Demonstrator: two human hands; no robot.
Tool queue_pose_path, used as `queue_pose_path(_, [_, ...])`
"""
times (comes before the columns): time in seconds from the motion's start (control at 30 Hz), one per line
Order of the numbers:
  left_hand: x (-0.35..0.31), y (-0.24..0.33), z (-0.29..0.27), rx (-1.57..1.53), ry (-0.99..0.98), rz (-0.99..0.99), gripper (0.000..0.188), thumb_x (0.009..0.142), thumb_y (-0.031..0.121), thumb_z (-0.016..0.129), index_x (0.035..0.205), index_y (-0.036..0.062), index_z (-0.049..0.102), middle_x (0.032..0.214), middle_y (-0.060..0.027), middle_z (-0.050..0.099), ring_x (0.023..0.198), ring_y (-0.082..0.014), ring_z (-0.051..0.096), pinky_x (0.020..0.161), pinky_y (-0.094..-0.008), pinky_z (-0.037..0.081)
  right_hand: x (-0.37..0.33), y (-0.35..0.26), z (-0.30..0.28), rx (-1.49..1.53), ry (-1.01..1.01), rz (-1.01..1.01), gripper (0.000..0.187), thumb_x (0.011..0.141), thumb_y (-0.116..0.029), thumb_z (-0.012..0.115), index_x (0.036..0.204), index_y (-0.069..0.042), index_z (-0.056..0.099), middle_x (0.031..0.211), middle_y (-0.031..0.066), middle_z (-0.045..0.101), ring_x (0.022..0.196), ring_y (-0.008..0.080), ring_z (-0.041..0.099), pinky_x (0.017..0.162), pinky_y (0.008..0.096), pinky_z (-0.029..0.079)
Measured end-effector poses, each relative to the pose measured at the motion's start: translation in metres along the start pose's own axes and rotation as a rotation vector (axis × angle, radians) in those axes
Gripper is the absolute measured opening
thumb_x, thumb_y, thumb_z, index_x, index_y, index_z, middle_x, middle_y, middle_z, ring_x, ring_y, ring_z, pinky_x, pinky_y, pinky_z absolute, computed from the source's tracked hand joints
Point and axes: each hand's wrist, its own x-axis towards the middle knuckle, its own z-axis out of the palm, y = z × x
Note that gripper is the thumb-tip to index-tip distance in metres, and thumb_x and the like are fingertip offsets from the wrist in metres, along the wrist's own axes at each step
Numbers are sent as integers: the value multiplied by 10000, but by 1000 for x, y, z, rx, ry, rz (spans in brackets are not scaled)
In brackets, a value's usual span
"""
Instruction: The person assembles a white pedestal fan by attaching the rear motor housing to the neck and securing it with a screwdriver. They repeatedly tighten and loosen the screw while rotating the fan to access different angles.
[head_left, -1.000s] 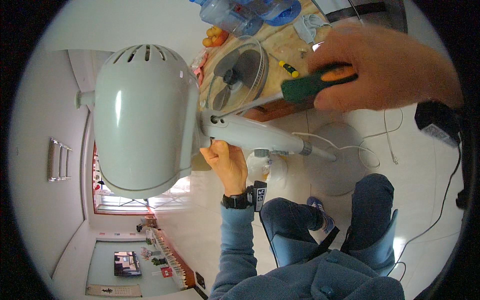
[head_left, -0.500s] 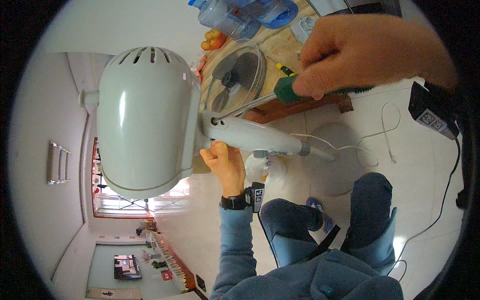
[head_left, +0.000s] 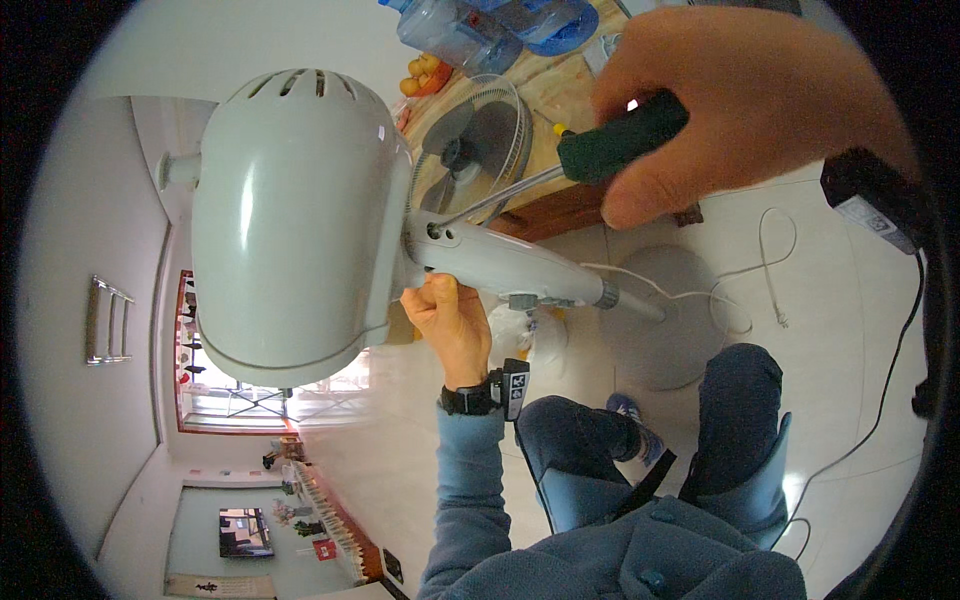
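Note:
A standing fan's grey motor housing point(head_left: 290, 230) fills the left, joined to a tubular neck point(head_left: 520, 262) with two small screw holes near the joint. A screwdriver point(head_left: 615, 140) with a dark green handle has its metal shaft angled into one of these holes. My right hand point(head_left: 760, 110) is round the handle, thumb lifted off one side and fingers partly hidden behind it. At the neck's underside, my left hand point(head_left: 448, 318) has its fingers pinched together against the joint; whatever lies between the fingertips is hidden.
Behind the neck, a wooden table point(head_left: 555, 85) bears a fan grille with blades point(head_left: 465, 150), large blue water bottles point(head_left: 460, 38) and a bowl of orange fruit point(head_left: 428, 75). The round fan base point(head_left: 660, 350) stands on the floor beside a white cord point(head_left: 770, 265). A white plastic bag point(head_left: 530, 335) lies nearby.
My right hand has loosened and shifted round the screwdriver handle, showing more of it, and the handle has tilted up. The housing has risen slightly in view. My left hand keeps its pinch.

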Motion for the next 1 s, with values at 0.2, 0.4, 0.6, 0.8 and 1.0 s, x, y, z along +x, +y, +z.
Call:
queue_pose_path(0.2, [0, 1, 4, -28, 53, 25, 264, 867, 99, 654, 835, 107, 392, 832, -9, 521, 829, -115, 530, 808, -306, 484, -3, 0, 1, -77, 43, -103, 333, 872, -356, 604, 877, -24, 630, 911, 143, 600, 696, 157, 598, 583, 260, 498])
queue_pose_path(0.4, [-2, -1, 1, -11, 67, 2, 272, 861, 90, 660, 827, 109, 391, 834, -5, 533, 822, -109, 534, 802, -308, 491, -14, -4, 23, -496, 458, -425, 330, 880, -350, 592, 867, -22, 624, 858, 136, 610, 649, 152, 602, 540, 260, 500])
queue_pose_path(0.6, [0, 0, 2, -54, 54, -19, 283, 858, 75, 660, 840, 115, 380, 824, 10, 518, 810, -88, 521, 770, -285, 486, -11, 5, 4, -118, 90, -98, 328, 888, -344, 580, 857, -19, 618, 805, 129, 619, 601, 148, 607, 496, 261, 502])
queue_pose_path(0.8, [1, 1, 4, -41, 100, -4, 290, 851, 65, 665, 837, 121, 381, 798, 31, 474, 771, -79, 495, 747, -271, 481, -7, 8, 8, -71, 84, -92, 287, 859, -300, 629, 894, -16, 603, 709, 115, 617, 522, 137, 591, 430, 248, 478])
queue_pose_path(1.0, [0, 1, 5, -13, 124, -1, 264, 859, 49, 646, 840, 116, 391, 805, 25, 480, 778, -85, 500, 747, -265, 480, -14, 12, 34, -592, 656, -466, 304, 834, -296, 661, 942, -19, 598, 782, 132, 617, 625, 145, 615, 509, 246, 502])
